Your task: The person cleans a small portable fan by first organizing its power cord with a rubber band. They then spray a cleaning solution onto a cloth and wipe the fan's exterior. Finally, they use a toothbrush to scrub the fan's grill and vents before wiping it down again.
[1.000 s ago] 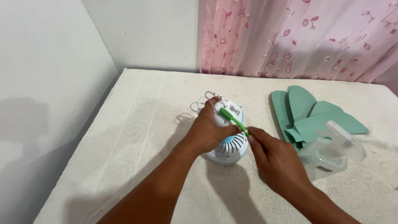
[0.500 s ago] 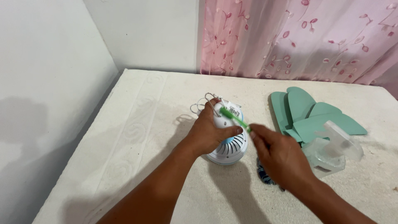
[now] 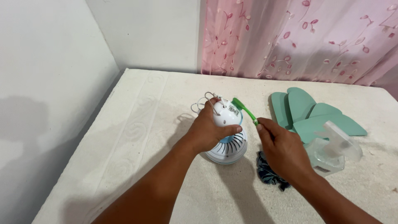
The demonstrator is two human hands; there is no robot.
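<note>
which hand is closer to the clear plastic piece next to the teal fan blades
Right. The right hand hovers just beside the clear plastic piece, holding a green brush. The left hand is farther off, gripping the white fan motor housing.

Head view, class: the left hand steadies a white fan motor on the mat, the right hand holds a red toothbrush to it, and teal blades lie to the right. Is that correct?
One detail is wrong. In the head view the toothbrush is green, not red. The rest stands: the left hand steadies the white fan motor on the mat, the right hand holds the brush to it, and teal blades lie to the right.
</note>
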